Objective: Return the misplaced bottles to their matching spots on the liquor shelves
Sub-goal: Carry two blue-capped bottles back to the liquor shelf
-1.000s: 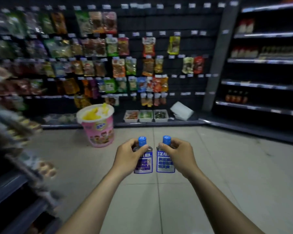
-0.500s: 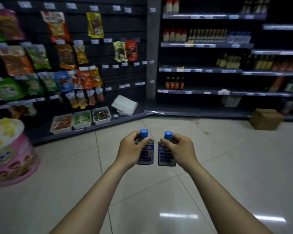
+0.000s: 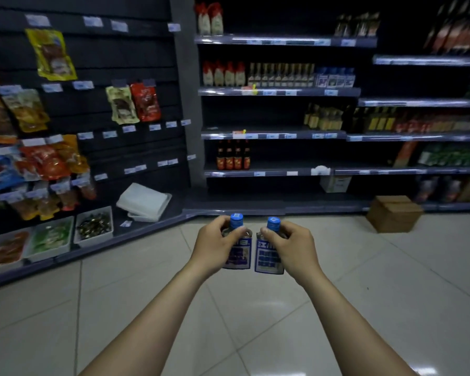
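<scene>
Blue-capped bottles: the left bottle and the right bottle, both small and flat, are hanging upright in the lower centre of the frame, over the tiled floor. They are just beside each other; I cannot tell if they are touching.
Left hand: the left hand is gripping the left bottle at its shoulder, with the fingers curling round the far side and the thumb pressing on the near side, just under the cap.
Right hand: the right hand is clamping the right bottle in the same way, as a mirror.
Bottle against grip: each bottle is hanging mostly below its hand. The cap is sticking out above the fingers, and the blue label is showing below the thumb, toward the middle of the frame.
Why held so: one bottle per hand is probably letting the person carry both in one walk. The labels are facing the camera, so they are easy to compare with the stock.
Liquor shelves: the liquor shelves are filling the upper right of the frame, well apart from the hands.
Matching spot: a row of blue-capped stock is standing on the second shelf from the top, right of some thin brown bottles. It is probably the home, but it is too blurred to be sure.
Progress: both bottles are not yet shelved.
Cardboard box: the cardboard box is sitting on the floor at the right, near the shelf base.
</scene>
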Demonstrator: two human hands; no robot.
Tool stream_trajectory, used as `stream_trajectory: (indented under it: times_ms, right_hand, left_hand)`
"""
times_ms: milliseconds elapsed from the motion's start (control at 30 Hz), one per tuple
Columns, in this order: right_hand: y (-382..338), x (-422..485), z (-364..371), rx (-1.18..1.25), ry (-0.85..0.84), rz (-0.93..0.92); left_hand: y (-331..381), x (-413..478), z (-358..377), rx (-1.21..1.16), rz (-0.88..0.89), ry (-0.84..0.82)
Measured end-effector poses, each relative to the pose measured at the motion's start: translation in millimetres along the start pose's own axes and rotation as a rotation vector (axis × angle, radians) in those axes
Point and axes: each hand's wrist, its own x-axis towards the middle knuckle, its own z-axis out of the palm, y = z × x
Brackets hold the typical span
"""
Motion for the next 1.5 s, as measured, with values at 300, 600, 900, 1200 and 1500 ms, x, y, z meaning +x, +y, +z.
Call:
stream_trajectory:
  times_ms: [300,600,900,1200,1500]
  right_hand:
    - [70,207,-108,0.0,0.066,0.024]
    - [137,463,-202,-0.084,0.121,-0.03]
    - [179,683,-298,-0.054,0.122,-0.061]
    - [232,891,-399,-0.004,0.005,-0.158]
    - [266,1065,-449,-0.037,-0.054,-0.243]
  left_hand:
    - [21,201,156,-0.086,0.013,-0.07]
    - [39,446,310,-0.135,0.091,-0.093]
    - [92,649,433,-0.09,0.177,-0.089]
    - [127,817,567,-0.136,0.119,0.027]
    - [150,964,647,-0.121,0.135,0.122]
